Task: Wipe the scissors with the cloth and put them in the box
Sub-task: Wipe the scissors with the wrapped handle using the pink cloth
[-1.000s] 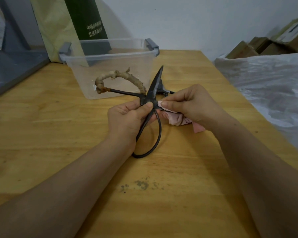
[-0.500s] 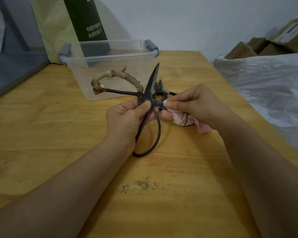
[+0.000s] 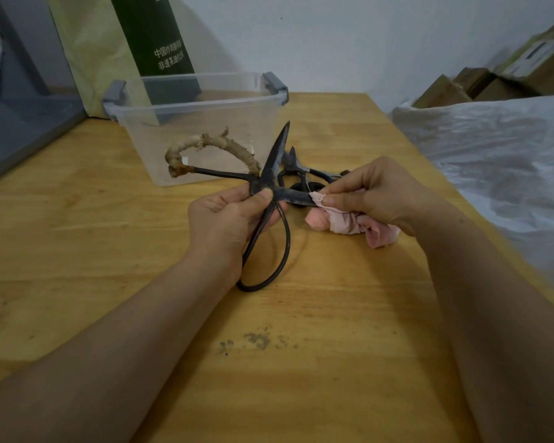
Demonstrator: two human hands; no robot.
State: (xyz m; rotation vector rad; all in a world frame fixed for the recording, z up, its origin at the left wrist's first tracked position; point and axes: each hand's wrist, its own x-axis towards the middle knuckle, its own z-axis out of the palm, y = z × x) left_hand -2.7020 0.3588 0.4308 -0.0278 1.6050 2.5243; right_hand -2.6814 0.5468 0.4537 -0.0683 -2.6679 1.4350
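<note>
Worktop: I am looking down on a pale wooden worktop (image 3: 333, 362); a dark smudge (image 3: 256, 340) is lying nearer to me than either hand.
Room: A white wall (image 3: 333, 33) is closing off the far side. A green bag (image 3: 154, 36) is leaning behind the box, a crinkled white plastic sheet (image 3: 493, 155) is spreading out beyond the right hand, and cardboard cartons (image 3: 461, 87) are sitting past it.
Box: A clear box (image 3: 205, 123) with grey clips is standing open-topped just beyond the left fingers (image 3: 263, 195).
Left hand: My left hand (image 3: 224, 222) is gripping the scissors (image 3: 277, 155) at the pivot, thumb pressing on top and the other fingers curling underneath.
Right hand: My right hand (image 3: 384, 193) is pinching the pink cloth (image 3: 349, 223) around the tip of the sideways blade; the rest of the cloth is bunching below those fingers, on the worktop.
Scissors, place: They are hanging between the two hands, above the worktop and outside the box.
Scissors, look: They are dark metal and standing spread open, one blade pointing up and away from the left thumb, the other running toward the right fingers. One bare black loop is drooping under the left palm; the other loop, wrapped in tan binding, is arching toward the box.
Second pair: A second pair (image 3: 293, 163) of dark scissors is lying on the worktop just behind the right fingers.
</note>
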